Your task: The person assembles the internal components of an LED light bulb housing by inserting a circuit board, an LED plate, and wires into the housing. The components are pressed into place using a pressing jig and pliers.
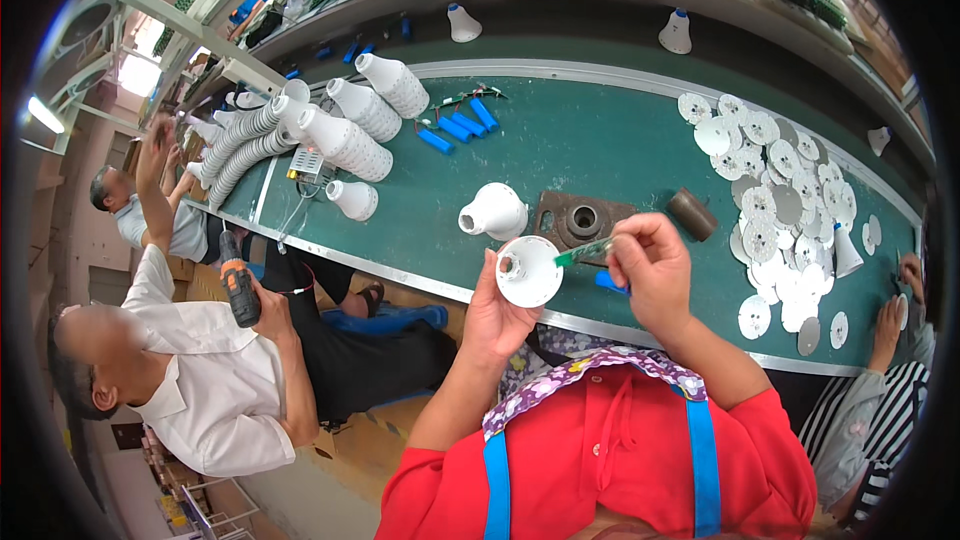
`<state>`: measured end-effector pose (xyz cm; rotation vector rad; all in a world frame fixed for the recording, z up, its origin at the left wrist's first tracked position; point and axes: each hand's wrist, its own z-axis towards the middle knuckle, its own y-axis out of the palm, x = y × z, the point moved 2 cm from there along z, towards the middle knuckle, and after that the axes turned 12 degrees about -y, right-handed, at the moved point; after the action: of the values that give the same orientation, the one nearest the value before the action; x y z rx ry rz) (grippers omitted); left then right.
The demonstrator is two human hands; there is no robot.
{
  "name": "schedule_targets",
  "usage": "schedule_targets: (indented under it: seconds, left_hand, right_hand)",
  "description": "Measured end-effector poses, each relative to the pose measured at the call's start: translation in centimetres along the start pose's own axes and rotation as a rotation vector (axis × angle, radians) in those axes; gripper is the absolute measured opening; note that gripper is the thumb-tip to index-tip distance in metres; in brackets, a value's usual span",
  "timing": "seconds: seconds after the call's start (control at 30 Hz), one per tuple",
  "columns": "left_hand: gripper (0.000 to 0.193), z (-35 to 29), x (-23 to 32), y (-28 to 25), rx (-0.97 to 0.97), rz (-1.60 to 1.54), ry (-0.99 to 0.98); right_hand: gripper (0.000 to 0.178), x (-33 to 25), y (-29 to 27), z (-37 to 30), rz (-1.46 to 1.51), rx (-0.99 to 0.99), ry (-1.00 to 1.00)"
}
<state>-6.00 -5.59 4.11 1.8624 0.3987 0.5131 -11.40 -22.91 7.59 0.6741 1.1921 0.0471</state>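
The white cone-shaped housing (530, 285) sits over the near edge of the table, its wide mouth facing up, in the left hand (495, 315), whose fingers and thumb curl round its side, parted only by its width. The right hand (650, 270) pinches a narrow green circuit board (580, 254) between thumb and fingertips, closed down to its thickness — the board's far end reaches the housing's rim. A blue cylinder (611, 283) shows just beside the right hand; whether the fingers touch it, I cannot tell. Beyond the hands, on the green table (620, 140), are another white housing (500, 210), a dark metal block (610, 212) with a raised ring and a brown tube (692, 214). Round white discs (790, 200) spread to the right; blue cells (453, 129) and stacked housings (345, 145) stand left — past them, a co-worker in a white shirt (215, 390) grips a power drill (238, 288).
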Motion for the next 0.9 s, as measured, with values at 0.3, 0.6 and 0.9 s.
schedule_targets:
  seconds: [0.3, 0.6, 0.9]
  left_hand:
    - [0.034, 0.2, -0.2, 0.3, 0.242, 0.356, 0.094]
    - [0.034, 0.2, 0.0, 1.3, 0.337, 0.436, 0.166]
    - [0.037, -0.5, 0.5, 2.0, 0.191, 0.624, 0.040]
  right_hand:
    - [0.018, 0.2, 0.0, -1.2, -0.763, -0.466, -0.473]
    - [0.019, 1.0, -1.1, -2.3, -0.204, -0.292, 0.464]
    - [0.020, -0.1, -2.1, -1.4, -0.660, -0.404, 0.056]
